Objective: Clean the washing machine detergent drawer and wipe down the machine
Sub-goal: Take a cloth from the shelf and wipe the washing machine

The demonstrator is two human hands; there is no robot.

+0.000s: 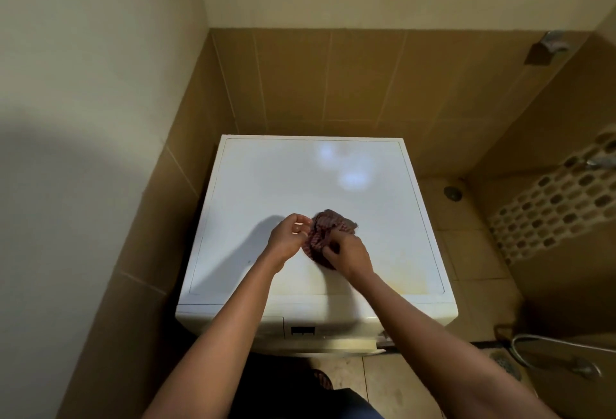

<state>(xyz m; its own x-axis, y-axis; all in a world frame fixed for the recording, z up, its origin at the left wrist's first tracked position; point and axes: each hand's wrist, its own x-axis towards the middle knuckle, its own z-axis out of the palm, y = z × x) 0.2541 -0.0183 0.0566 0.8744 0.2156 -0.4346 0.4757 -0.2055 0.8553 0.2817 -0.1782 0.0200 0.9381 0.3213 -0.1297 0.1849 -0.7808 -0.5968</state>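
Left hand (288, 235) pinches cloth (331, 221) edge, right hand (348, 253) grips bunch, over washing machine (293, 178) top; likely refolding for fresh wiping face.

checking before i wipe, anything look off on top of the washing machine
Yellowish staining runs along the front of the washing machine's top, strongest front right of the bunched cloth. Nothing looks spilled or broken.

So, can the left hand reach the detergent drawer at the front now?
Probably yes: nothing blocks the detergent drawer on the near front panel, but the left hand must first release the cloth.
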